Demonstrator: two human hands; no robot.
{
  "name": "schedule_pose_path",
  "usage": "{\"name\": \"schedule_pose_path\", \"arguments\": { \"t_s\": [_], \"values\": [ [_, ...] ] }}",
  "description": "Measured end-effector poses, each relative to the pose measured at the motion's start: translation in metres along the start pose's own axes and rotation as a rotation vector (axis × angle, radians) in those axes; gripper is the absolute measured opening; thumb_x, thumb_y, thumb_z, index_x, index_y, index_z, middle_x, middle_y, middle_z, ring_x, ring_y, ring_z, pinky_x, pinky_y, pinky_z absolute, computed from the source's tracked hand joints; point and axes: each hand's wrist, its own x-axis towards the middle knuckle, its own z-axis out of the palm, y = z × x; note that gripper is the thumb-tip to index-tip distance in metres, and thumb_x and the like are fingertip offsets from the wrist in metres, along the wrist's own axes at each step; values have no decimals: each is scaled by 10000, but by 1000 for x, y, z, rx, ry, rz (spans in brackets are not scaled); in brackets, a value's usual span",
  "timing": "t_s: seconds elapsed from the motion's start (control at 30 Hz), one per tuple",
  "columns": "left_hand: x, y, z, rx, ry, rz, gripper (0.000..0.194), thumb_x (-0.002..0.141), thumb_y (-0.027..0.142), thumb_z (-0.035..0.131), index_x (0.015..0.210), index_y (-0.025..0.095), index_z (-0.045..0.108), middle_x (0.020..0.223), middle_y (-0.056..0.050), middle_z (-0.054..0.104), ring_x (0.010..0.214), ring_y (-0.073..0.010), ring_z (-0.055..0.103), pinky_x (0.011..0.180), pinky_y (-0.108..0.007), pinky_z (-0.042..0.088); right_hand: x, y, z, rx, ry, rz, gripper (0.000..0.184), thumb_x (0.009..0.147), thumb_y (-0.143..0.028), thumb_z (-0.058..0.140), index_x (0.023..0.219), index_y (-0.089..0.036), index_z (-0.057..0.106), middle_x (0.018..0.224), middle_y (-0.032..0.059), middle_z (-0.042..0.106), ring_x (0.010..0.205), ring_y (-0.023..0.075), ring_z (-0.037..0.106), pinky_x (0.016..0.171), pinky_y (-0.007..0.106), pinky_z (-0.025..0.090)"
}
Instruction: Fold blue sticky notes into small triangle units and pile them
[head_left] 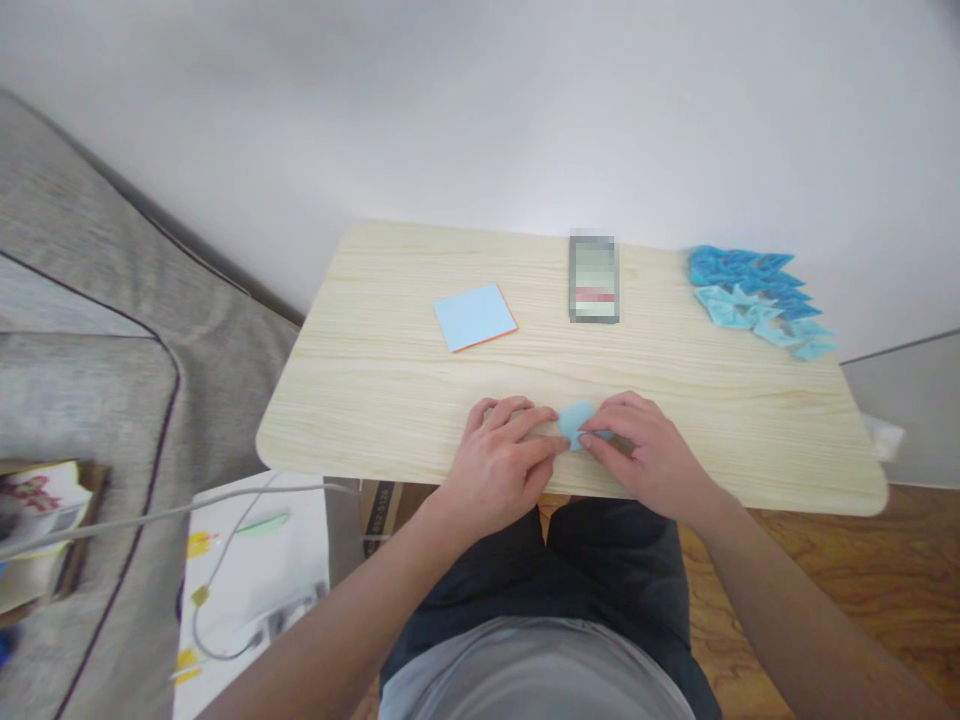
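A small folded piece of light blue paper (576,415) lies on the table near its front edge, between my hands. My right hand (649,450) pinches its right side between thumb and fingers, which cover part of it. On the other side, my left hand (506,455) rests on the tabletop with its fingers stretched and somewhat apart. Its fingertips touch the left edge of the paper. The exact shape of the folds is too small to make out.
A stack of square paper (476,317), light blue on top, lies at the table's left. Behind the hands is a phone (594,279). Several folded paper pieces in darker blue (739,268) and pale blue (731,307) sit at right. A grey sofa (225,390) stands left of the table (375,400).
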Motion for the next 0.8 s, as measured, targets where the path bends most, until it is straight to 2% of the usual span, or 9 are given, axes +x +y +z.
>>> {"name": "schedule_pose_path", "arguments": {
  "t_s": [0.3,0.43,0.6,0.8],
  "values": [
    [-6,-4,-2,-31,-19,-14,298,982,235,562,1192,354,737,1428,38,638,1349,-270,503,1159,-536,277,29,0,3,-46,-67,18,71,939,-309,685,914,-248,714,873,17,715,896,223,597,834,391,454],
    [-7,-4,-2,-58,7,-22,272,974,231,568,1149,327,752,1391,24,659,1327,-266,517,1143,-519,309,32,-1,4,-55,-90,58,50,936,-293,688,918,-253,711,887,5,724,901,220,599,837,390,448],
    [-5,-1,-4,-86,21,-42,256,963,222,578,1125,304,758,1302,-10,696,1224,-261,568,1069,-501,367,31,-3,6,-65,-51,119,57,903,-291,726,931,-246,705,911,11,715,914,219,603,831,386,451],
    [-4,-1,-5,-126,10,-29,282,973,194,563,1179,293,729,1301,20,711,1253,-246,562,1090,-484,358,31,-3,7,-56,-53,125,57,935,-305,692,921,-253,711,885,7,716,901,215,600,819,380,445]
  ]
}}
